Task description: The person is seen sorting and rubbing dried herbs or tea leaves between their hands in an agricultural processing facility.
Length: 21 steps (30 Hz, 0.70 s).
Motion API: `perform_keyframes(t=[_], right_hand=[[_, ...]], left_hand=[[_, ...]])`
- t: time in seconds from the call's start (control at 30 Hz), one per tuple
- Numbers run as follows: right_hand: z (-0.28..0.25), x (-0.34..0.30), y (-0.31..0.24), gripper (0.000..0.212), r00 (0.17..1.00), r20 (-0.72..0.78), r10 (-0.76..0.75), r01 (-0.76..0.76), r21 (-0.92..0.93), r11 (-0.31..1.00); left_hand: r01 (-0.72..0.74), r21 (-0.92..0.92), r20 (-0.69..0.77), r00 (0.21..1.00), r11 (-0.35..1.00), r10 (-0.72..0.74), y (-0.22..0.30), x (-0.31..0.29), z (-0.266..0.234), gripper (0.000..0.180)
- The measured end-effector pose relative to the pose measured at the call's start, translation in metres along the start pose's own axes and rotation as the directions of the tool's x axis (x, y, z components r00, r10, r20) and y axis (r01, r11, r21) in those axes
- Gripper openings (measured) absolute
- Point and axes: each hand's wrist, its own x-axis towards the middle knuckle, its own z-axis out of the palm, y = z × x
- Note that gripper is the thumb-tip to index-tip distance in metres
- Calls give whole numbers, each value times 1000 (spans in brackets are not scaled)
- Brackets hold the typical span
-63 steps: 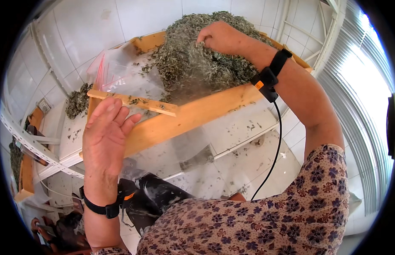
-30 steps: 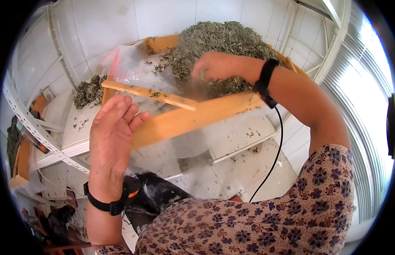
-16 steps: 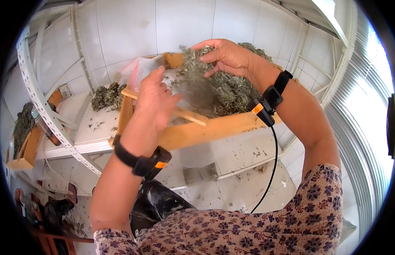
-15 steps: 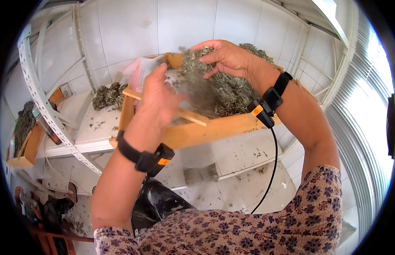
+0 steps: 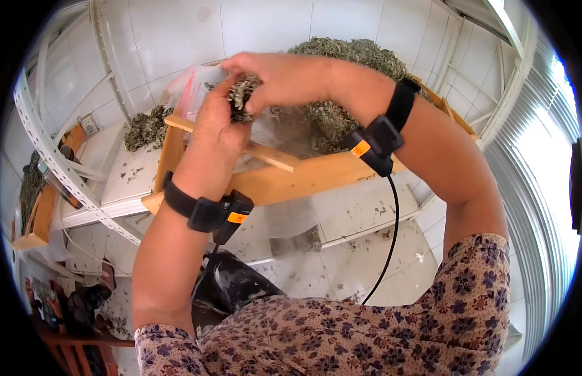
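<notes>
Metal racks (image 5: pixel 41 138) and heaped dried leaves (image 5: pixel 357 55) suggest a workroom

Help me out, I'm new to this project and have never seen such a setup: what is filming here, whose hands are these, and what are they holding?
There is no machine here: these are a person's own bare hands. The view comes from a wide fisheye camera worn on the head, looking down, so edges curve and the corners go black. Each wrist wears a black band with a small device.

The left hand and right hand together hold a clump of dried leaves. Behind them, a big grey-green pile fills part of a wooden tray. A thin wooden strip slants across the tray's left part, near a clear plastic sheet or bag. A smaller heap lies to the left, outside the tray.
</notes>
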Motion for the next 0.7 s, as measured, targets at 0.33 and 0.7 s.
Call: perform_keyframes(t=[0.33,0.7], right_hand=[[36,1,82,38,932,346,113,26,-373,927],[72,7,131,46,764,627,151,-24,-207,978]], left_hand=[[-90,-122,-285,957,988,52,13,-13,-18,20],[-82,-168,-180,982,982,51,19,-24,-33,18]])
